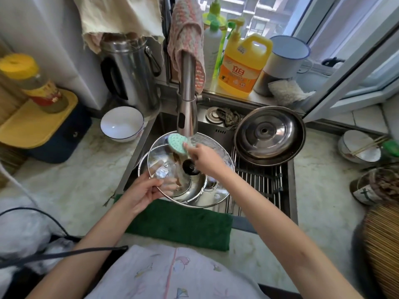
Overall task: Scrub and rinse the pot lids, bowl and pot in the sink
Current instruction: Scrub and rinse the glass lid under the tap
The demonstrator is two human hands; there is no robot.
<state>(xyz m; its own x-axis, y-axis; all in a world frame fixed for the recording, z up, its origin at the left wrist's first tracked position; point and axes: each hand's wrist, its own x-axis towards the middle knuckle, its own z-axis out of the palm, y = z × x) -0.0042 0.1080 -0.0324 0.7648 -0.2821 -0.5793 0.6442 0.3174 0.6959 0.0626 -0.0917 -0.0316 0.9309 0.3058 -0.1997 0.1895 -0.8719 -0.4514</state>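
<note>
Head view, looking down over a steel sink (pixel 289 180) set into a pale marbled worktop (pixel 319 201).

Centre: glass pot lid (pixel 164 167) with a metal rim and a black knob (pixel 190 167), held tilted above a steel bowl (pixel 213 197) inside the sink, directly beneath the spray head of the faucet (pixel 187 100). Water running onto the far edge of the lid.

Left hand (pixel 142 192): fingers closed on the near-left rim of the lid, thumb on top, fingertips seen through the glass underneath.

Right hand (pixel 205 158): fingers pinched on a round mint-green scrubber (pixel 177 143), pressed against the upper surface of the lid just beside the water stream.

Right part of the sink: steel pot (pixel 298 145) resting on a wire rack (pixel 259 180), with a steel lid (pixel 264 131) lying inverted inside it. Behind, on the sink ledge, a drain stopper (pixel 213 114) and a dark crumpled cloth (pixel 231 117).

Left worktop: white bowl with blue rim (pixel 122 124), empty, just beside the sink edge; behind it a steel kettle (pixel 129 72); further left an oil bottle (pixel 32 83) on a yellow board (pixel 32 126).

Window sill: yellow detergent bottle (pixel 241 65), white enamel mug (pixel 280 63), white sponge (pixel 287 91). Pink knitted cloth (pixel 185 39) draped over the faucet neck.

Front edge: green towel (pixel 183 225) laid along the worktop before the sink. Right worktop: bowl with chopsticks (pixel 360 147).
</note>
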